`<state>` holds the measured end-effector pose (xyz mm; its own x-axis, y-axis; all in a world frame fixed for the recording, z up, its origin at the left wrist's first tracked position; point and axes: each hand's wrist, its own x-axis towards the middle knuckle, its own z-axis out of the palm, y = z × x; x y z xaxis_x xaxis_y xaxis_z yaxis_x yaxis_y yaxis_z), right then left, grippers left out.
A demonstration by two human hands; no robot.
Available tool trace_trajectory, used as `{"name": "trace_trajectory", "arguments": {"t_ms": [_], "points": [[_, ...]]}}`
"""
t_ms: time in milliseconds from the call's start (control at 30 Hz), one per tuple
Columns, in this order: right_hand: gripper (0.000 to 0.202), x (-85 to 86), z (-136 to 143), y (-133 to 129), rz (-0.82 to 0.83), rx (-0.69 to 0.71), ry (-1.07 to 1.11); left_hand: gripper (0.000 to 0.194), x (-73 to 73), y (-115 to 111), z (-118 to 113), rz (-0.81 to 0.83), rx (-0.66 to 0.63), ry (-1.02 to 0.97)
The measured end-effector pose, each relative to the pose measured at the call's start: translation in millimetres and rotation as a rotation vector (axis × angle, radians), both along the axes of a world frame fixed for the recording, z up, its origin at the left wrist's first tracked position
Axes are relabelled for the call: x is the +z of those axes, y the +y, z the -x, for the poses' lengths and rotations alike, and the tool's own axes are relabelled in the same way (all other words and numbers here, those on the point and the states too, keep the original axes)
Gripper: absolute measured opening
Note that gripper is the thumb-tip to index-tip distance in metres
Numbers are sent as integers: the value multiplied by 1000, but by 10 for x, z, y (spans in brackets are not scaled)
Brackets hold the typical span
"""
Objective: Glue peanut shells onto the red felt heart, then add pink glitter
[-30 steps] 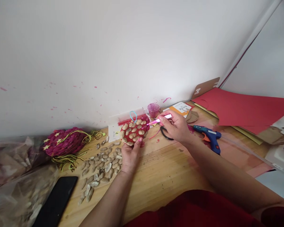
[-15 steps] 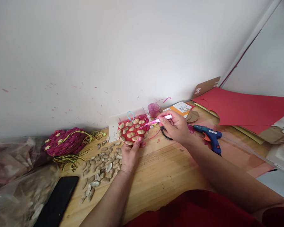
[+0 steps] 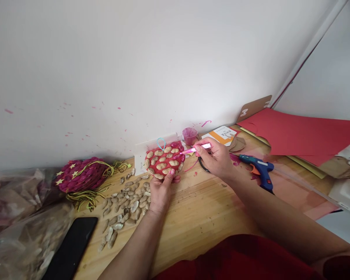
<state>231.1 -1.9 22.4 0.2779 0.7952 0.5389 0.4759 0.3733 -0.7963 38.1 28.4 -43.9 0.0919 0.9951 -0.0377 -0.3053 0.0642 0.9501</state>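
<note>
My left hand [image 3: 161,190] grips the lower edge of a red card [image 3: 154,167] covered with peanut shells, its thumb lying on the front. Most shells on the card are bare tan; those at its upper right are painted magenta. A light-blue loop [image 3: 161,144] sticks up from its top edge. My right hand [image 3: 216,157] is closed around a paintbrush [image 3: 202,147] with a pink-smeared white handle. The brush's tip is at the shells on the card's right side. Just behind stands a clear cup [image 3: 189,135] stained with magenta paint.
Loose peanut shells [image 3: 128,204] are strewn on the wooden table left of my left forearm. Further left are a magenta shell ornament [image 3: 81,173], a black phone [image 3: 71,249] and plastic bags [image 3: 26,241]. A blue glue gun [image 3: 261,167] and red paper [image 3: 312,134] lie at right.
The brush tip has shifted very slightly on the right part of the card. Both hands keep their hold; the view has moved a little.
</note>
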Motion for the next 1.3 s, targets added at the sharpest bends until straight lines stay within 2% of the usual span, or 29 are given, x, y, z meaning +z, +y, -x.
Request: {"name": "trace_trajectory", "arguments": {"t_ms": [167, 300, 433, 800, 1300], "points": [[14, 5, 6, -17, -7, 17, -55, 48, -13, 15, 3, 23, 16, -7], [15, 13, 20, -40, -39, 29, -36, 44, -43, 16, 8, 3, -5, 30], [11, 24, 84, -66, -83, 69, -104, 39, -55, 0, 13, -49, -25, 82], [12, 32, 48, -51, -40, -13, -144, 38, -98, 18, 23, -57, -5, 103], [11, 70, 80, -79, -47, 18, -136, 35, -84, 11, 25, -113, -9, 125]]}}
